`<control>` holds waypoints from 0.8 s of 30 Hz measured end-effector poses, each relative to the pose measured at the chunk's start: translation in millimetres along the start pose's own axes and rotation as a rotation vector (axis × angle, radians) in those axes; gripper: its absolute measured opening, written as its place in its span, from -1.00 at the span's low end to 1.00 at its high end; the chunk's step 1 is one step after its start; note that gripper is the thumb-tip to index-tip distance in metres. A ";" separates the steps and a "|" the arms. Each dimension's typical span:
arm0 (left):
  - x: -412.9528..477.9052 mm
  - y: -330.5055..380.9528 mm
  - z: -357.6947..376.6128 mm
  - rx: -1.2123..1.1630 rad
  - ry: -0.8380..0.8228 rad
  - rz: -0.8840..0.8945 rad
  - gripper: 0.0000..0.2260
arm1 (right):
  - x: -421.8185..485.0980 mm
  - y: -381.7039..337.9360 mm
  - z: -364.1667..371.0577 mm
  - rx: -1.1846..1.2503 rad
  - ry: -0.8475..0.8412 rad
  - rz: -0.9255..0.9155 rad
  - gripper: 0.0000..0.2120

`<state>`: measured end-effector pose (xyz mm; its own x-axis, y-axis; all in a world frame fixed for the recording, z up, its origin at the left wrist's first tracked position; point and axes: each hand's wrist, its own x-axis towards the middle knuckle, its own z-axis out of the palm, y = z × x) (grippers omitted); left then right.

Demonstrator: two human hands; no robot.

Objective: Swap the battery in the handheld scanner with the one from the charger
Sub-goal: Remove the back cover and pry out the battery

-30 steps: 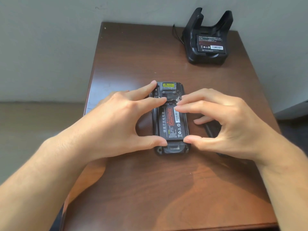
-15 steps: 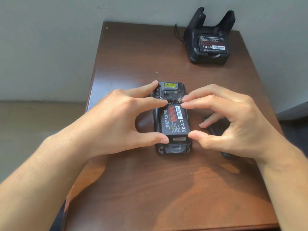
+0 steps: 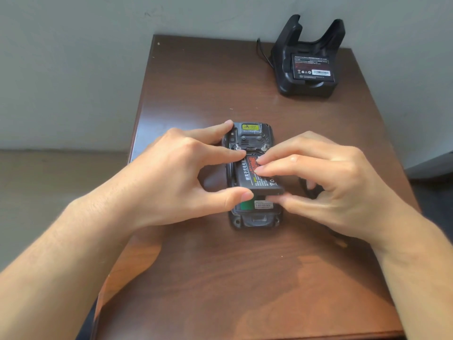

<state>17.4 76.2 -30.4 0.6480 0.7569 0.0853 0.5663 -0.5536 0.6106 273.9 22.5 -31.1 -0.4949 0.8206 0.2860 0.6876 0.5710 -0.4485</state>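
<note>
The black handheld scanner (image 3: 252, 218) lies face down at the middle of the brown table (image 3: 220, 278), its back cover off. Its black battery (image 3: 259, 179) with a red label is tilted up at the near end, baring a green patch in the bay. My left hand (image 3: 176, 177) holds the scanner's left side, thumb at the battery's near edge. My right hand (image 3: 318, 182) pinches the battery between thumb and fingers. At the far right stands the black charger (image 3: 308, 60) with a second battery (image 3: 313, 68) in it.
A dark object, likely the removed back cover (image 3: 306, 190), lies on the table under my right hand, mostly hidden. The charger's cable (image 3: 262, 51) runs off behind it. A grey wall borders the table's far side; the floor drops away on the left.
The battery lay flat in the scanner a second ago; its near end has since risen out of the bay in my right hand, uncovering the green patch underneath.
</note>
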 end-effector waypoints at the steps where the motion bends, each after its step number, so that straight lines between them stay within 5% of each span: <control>1: 0.2 0.8 -0.5 0.003 0.002 -0.001 -0.40 | 0.3 0.5 2.4 -0.016 0.030 -0.013 -0.79; 10: 2.6 13.3 -5.6 0.066 0.010 0.049 -0.45 | 0.6 0.6 13.9 -0.027 0.268 -0.079 -0.83; 13: 6.0 22.7 -4.0 0.099 0.127 0.132 -0.47 | 0.6 -3.3 9.4 -0.035 0.349 -0.076 -0.88; 17: 12.5 33.5 -5.8 0.092 0.375 0.265 -0.78 | 1.1 -9.6 -2.2 -0.067 0.455 -0.034 -0.89; 24: 16.3 45.9 -5.0 0.004 0.420 0.370 -0.84 | 0.2 -13.9 -17.8 -0.026 0.427 0.004 -0.83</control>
<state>51.4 64.9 3.0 0.5459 0.5848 0.6000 0.3423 -0.8093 0.4773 273.6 15.2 -9.7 -0.2317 0.7564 0.6117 0.7051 0.5638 -0.4301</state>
